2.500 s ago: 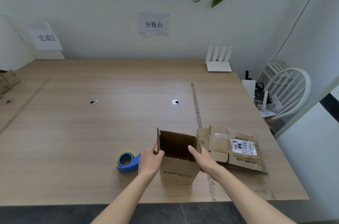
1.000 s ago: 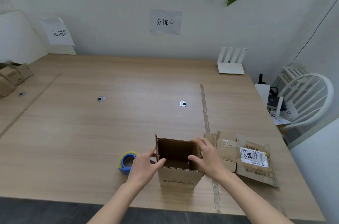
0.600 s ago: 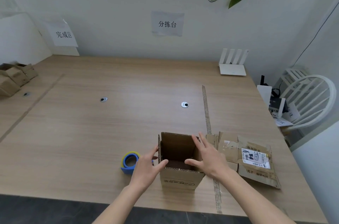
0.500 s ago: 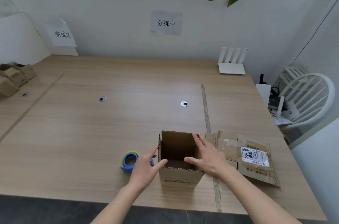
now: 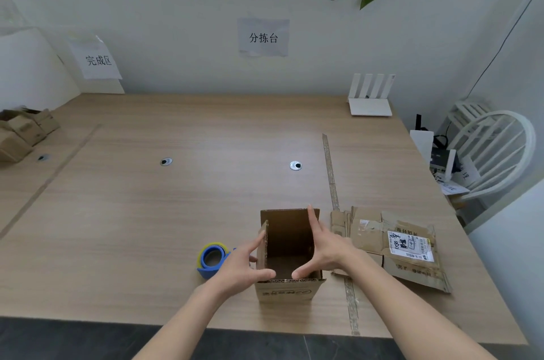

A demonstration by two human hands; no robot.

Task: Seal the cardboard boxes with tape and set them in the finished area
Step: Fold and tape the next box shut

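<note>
The left hand (image 5: 240, 267) rests against the left wall of an open cardboard box (image 5: 287, 289), fingers nearly straight, thumb on its near rim. The right hand (image 5: 326, 250) mirrors it on the right wall. The box stands upright near the tabletop's (image 5: 176, 197) front edge, between a blue tape dispenser (image 5: 212, 259) and flattened cartons (image 5: 391, 244).

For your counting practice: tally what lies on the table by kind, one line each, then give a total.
Open upright cardboard box: 1
Tape dispenser: 1
Pile of flattened cardboard: 1
White router: 1
Cluster of small boxes at the far left, number unclear: 1
Total: 5
</note>
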